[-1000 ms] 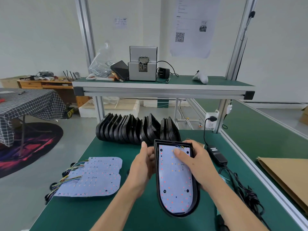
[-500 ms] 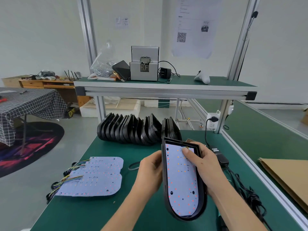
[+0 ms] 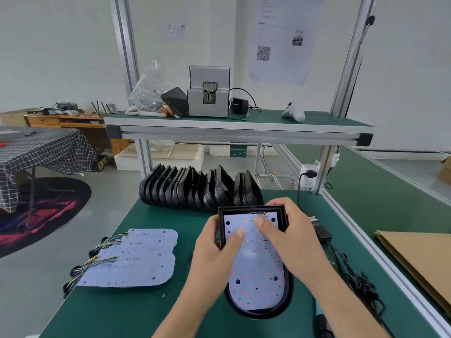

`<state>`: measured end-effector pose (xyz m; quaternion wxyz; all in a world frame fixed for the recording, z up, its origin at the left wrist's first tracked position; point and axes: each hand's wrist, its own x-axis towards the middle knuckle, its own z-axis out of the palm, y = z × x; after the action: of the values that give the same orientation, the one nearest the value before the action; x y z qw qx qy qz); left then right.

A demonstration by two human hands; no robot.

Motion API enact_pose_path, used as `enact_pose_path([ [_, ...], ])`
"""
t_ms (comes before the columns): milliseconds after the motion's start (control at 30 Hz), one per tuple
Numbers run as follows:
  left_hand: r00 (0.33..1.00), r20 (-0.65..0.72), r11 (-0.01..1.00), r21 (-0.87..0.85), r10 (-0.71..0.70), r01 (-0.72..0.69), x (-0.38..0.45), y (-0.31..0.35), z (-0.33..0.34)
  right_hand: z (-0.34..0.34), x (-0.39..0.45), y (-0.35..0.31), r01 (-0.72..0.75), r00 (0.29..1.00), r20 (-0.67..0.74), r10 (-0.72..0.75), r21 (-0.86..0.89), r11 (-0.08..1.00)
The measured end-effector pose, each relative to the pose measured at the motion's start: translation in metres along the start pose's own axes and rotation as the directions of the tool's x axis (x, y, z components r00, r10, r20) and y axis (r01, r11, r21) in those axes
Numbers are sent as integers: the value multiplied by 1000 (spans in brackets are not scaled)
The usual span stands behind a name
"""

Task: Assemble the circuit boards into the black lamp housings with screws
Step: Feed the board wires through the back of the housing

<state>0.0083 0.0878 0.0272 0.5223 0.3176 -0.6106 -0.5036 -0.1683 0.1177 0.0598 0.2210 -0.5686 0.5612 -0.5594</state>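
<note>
Seating step by the look of it: left hand (image 3: 214, 254) and right hand (image 3: 290, 240) both grip the black lamp housing (image 3: 289, 286) over the green bench (image 3: 136, 313), thumbs pressing the circuit board (image 3: 256, 272) down inside, so next probably means fetching screws and a driver.

Both forearms reach in from six o'clock – the left hand (image 3: 214, 254) and right hand (image 3: 290, 237) curl inward, thumbs pressed flat toward twelve o'clock, fingers wrapped underneath.

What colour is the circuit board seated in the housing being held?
Pale lavender-white, dotted with red and orange marks, on the circuit board in the head view.
</note>
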Motion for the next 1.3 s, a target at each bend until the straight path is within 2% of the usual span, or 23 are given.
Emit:
enact_pose_path([
  [133, 998, -38, 997, -43, -59, 57, 1, 9, 2, 1, -2, -3, 37, 999, 40, -36, -42, 998],
  [233, 997, -70, 997, -63, -42, 38, 2, 11, 5, 1, -3, -6, 44, 998, 53, -41, -56, 997],
  [667, 995, -98, 1000, 5, 13, -13, 4, 14, 8, 2, -6, -8, 29, 999, -36, -31, -64, 998],
  [900, 992, -124, 1000, 12, 0, 2, 4, 11, 9, 2, -6, -8, 25, 999, -36, -29, -107, 994],
  [1133, 995, -95, 1000, 22, -15, 17, 6, 9, 6, 7, -4, -6, 30, 997, -65, -40, -143, 989],
  [1233, 996, -86, 999, 38, -1, 4, 9, 8, 3, 7, -2, -2, -9, 999, -53, 2, -126, 992],
  [1300, 991, -133, 1000, 21, 1, 2, 12, 7, 1, 6, -5, 0, -87, 996, 6, 87, -64, 994],
])
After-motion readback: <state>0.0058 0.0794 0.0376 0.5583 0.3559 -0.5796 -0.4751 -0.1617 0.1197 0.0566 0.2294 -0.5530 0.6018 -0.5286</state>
